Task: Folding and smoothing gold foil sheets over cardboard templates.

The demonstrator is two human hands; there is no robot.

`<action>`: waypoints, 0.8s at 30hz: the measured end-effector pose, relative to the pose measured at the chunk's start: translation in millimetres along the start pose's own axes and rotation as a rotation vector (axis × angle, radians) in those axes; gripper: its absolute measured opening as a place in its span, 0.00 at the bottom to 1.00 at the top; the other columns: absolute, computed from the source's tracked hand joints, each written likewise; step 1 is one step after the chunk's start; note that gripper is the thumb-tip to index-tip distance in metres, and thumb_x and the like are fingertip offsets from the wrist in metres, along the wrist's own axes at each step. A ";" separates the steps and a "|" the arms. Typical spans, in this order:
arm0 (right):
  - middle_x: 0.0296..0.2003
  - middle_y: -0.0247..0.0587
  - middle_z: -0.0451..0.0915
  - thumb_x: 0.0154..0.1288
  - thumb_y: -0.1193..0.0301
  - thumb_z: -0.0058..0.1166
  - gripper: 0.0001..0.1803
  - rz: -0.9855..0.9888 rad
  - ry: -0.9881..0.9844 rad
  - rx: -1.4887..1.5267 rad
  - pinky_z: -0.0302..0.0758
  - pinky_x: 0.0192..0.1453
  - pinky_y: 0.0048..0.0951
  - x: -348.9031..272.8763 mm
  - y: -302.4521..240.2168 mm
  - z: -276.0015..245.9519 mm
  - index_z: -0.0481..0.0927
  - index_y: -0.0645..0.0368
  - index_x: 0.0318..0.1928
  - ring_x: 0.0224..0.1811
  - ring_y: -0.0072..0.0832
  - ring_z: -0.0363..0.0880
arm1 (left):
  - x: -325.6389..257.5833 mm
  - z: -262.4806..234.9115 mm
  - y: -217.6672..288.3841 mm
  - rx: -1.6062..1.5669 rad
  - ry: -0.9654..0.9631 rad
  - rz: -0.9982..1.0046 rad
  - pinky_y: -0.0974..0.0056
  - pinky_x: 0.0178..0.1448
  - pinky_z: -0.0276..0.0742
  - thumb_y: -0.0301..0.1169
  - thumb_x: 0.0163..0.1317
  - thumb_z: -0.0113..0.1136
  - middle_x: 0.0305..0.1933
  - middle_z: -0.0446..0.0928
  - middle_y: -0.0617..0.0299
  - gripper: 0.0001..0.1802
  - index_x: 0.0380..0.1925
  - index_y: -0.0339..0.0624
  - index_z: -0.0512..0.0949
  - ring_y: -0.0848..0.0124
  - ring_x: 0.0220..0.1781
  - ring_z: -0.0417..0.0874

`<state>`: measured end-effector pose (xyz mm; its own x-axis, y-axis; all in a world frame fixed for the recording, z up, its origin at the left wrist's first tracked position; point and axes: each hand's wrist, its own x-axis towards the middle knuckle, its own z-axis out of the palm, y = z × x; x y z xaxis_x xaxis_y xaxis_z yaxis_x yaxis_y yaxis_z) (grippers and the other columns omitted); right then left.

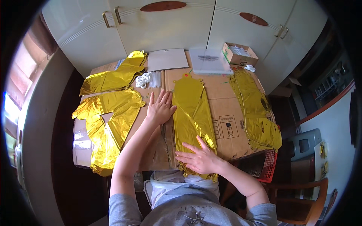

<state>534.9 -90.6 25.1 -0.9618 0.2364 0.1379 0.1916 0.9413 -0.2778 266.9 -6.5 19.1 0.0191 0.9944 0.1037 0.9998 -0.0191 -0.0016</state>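
A flat gold foil balloon (188, 94) lies lengthwise in front of me on the cardboard, with small tabs at its far end and a diagonal fold across its middle. My left hand (160, 108) rests at its left edge, fingers stretched out and pointing away from me. Across the balloon's near end lies my right hand (198, 158), palm down with its fingers spread. Neither hand grips anything. To the left are a crumpled gold foil balloon (128, 107) and a stack of folded gold foil (109, 80). More flat gold foil balloons (254, 113) are piled along the right side.
White ribbon rolls (143, 80) and clear straws (155, 80) lie beyond my left hand. Behind them are a grey board (167, 59), a clear plastic sheet (210, 62) and an open box of white sticks (240, 54). A red basket (268, 165) sits below the right edge; a wooden chair (320, 196) stands nearby.
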 end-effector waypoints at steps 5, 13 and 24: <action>0.68 0.19 0.66 0.68 0.55 0.50 0.27 0.007 -0.011 -0.022 0.38 0.74 0.70 -1.5 2.8 4.5 0.70 0.37 0.67 0.76 0.31 0.53 | -30.5 -10.6 21.5 0.021 0.154 0.322 0.42 0.77 0.45 0.46 0.65 0.53 0.73 0.59 0.46 0.36 0.66 0.33 0.64 0.58 0.78 0.54; 0.68 0.19 0.67 0.69 0.55 0.49 0.27 0.014 -0.019 -0.018 0.38 0.74 0.69 -1.8 1.3 1.4 0.69 0.37 0.67 0.75 0.31 0.53 | -57.2 -8.8 34.8 -0.102 0.052 0.353 0.45 0.77 0.47 0.64 0.63 0.46 0.74 0.55 0.38 0.51 0.69 0.28 0.57 0.49 0.78 0.52; 0.70 0.20 0.64 0.70 0.54 0.48 0.27 -0.005 -0.036 0.013 0.39 0.76 0.65 -7.8 -2.3 2.0 0.68 0.36 0.68 0.77 0.32 0.51 | -20.7 -3.8 17.3 -0.036 -0.074 0.225 0.40 0.77 0.41 0.77 0.50 0.45 0.76 0.51 0.41 0.64 0.71 0.33 0.54 0.53 0.79 0.48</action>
<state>541.6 -95.1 22.7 -0.9693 0.2223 0.1049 0.1842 0.9393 -0.2894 283.8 -27.7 20.7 0.2429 0.9695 0.0318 0.9697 -0.2436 0.0189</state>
